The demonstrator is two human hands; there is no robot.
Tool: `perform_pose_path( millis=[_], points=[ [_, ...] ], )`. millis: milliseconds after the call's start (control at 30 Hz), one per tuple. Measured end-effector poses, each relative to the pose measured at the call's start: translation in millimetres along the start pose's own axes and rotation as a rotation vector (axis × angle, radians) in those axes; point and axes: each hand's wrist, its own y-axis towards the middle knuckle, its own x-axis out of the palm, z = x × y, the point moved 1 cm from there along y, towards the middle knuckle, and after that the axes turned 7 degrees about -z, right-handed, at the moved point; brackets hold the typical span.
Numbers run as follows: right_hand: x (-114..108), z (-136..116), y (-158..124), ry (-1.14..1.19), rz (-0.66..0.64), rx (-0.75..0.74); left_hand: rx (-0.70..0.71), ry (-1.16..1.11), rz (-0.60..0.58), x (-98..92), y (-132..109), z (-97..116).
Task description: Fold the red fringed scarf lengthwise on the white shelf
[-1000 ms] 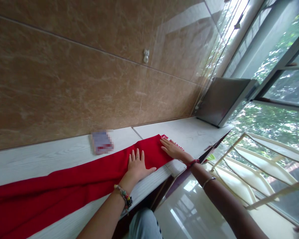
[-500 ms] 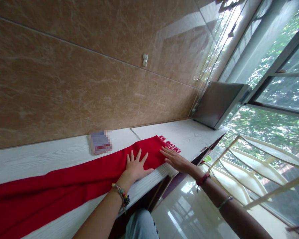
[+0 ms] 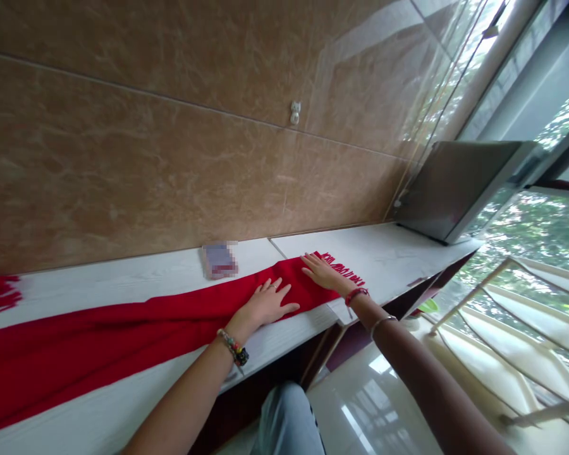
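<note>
A long red scarf (image 3: pixel 180 316) with fringed ends lies along the white counter (image 3: pixel 137 275). My left hand (image 3: pixel 265 303) rests palm down on the scarf, its fingers spread. Farther right, my right hand (image 3: pixel 323 273) lies flat on the cloth close to the fringe (image 3: pixel 344 270), fingers stretched out. Folds run through the wider part of the scarf at left. Another fringed red end (image 3: pixel 0 294) shows at the left edge of the view.
A small pixelated packet (image 3: pixel 220 260) sits behind the scarf by the brown tiled wall (image 3: pixel 171 170). A grey metal box-shaped appliance (image 3: pixel 459 186) stands at the counter's far right end. A cream rack (image 3: pixel 497 335) stands on the floor at right, by the window.
My right hand has slid over the scarf toward its far edge. My left hand stays on the cloth. The view has turned left, bringing the other fringed end into sight.
</note>
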Motion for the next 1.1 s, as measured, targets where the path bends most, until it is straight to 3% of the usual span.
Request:
perform_pose_path(
  millis=[133, 233, 300, 367, 467, 533, 633, 833, 900, 1000, 1100],
  points=[
    [9, 2, 6, 0.031, -0.032, -0.017, 0.138, 0.119, 0.023, -15.5, -51, -31],
    [3, -13, 7, 0.06, 0.03, 0.025, 0.133, 0.182, 0.047, -26.2, -94, -68],
    [-8, -40, 10, 0.117, 0.1, 0.004, 0.095, 0.214, 0.067, -30.5, -118, -95],
    [-19, -79, 15, 0.221, 0.143, -0.129, 0.035, 0.237, 0.073, -32.2, -138, -119],
    [-30, -145, 26, 0.348, 0.02, -0.44, -0.05, 0.246, 0.089, -30.8, -163, -144],
    [-32, -180, 34, 0.405, -0.053, -0.545, -0.088, 0.25, 0.149, -27.9, -181, -153],
    [-27, -211, 44, 0.475, -0.071, -0.631, -0.15, 0.278, 0.25, -20.5, -210, -160],
    [-6, -220, 50, 0.523, -0.003, -0.672, -0.274, 0.292, 0.171, -6.7, -268, -179],
    [-3, -217, 49, 0.53, 0.009, -0.67, -0.306, 0.298, 0.193, -8.2, -281, -186],
    [-4, -215, 46, 0.53, 0.054, -0.678, -0.322, 0.318, 0.256, -15.0, -287, -188],
    [-11, -219, 41, 0.477, 0.13, -0.737, -0.255, 0.263, 0.2, -21.5, -281, -179]
  ],
)
